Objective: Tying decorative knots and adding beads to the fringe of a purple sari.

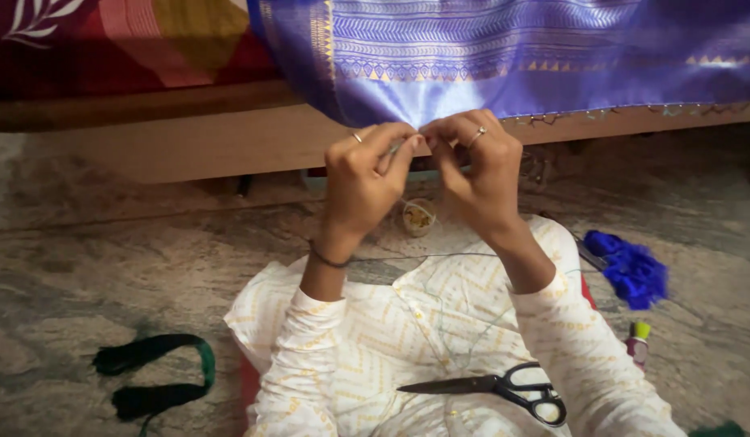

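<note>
A shiny purple woven cloth (504, 57) with gold patterned bands hangs over the edge of a bed. My left hand (360, 182) and my right hand (480, 166) are raised together at its lower hem, fingertips pinching the edge of the cloth. A thin thread runs between the fingers and trails down toward my lap. Both hands wear rings; a dark band circles my left wrist.
Black-handled scissors (504, 387) lie on my lap. A small round container (418, 217) sits on the floor under my hands. Blue thread bundle (630, 271) and a small spool (638, 340) lie right; dark green thread (156, 372) lies left. The wooden bed frame (189, 142) is ahead.
</note>
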